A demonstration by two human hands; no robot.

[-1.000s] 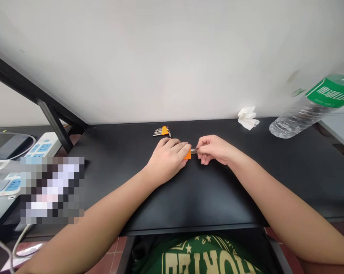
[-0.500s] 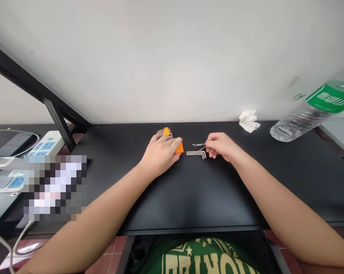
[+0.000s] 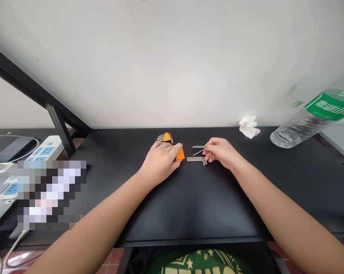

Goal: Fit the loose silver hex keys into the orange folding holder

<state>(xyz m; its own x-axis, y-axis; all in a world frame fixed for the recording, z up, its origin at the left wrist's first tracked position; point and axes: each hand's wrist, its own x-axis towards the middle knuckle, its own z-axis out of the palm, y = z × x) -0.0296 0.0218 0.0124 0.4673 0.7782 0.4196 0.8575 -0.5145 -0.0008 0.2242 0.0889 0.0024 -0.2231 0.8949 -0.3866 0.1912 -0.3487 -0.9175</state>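
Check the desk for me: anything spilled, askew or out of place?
Nothing spilled or broken. Loose hex keys lie on the desk beside the orange holder in the left hand; the right hand pinches one. A crumpled tissue sits by the wall, and the bottle at right looks steeply tilted, perhaps lens distortion.

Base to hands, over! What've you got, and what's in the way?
Left hand shut on orange holder. Right hand pinching thin hex keys. Loose keys lie on desk between hands. Second key set just behind left hand.
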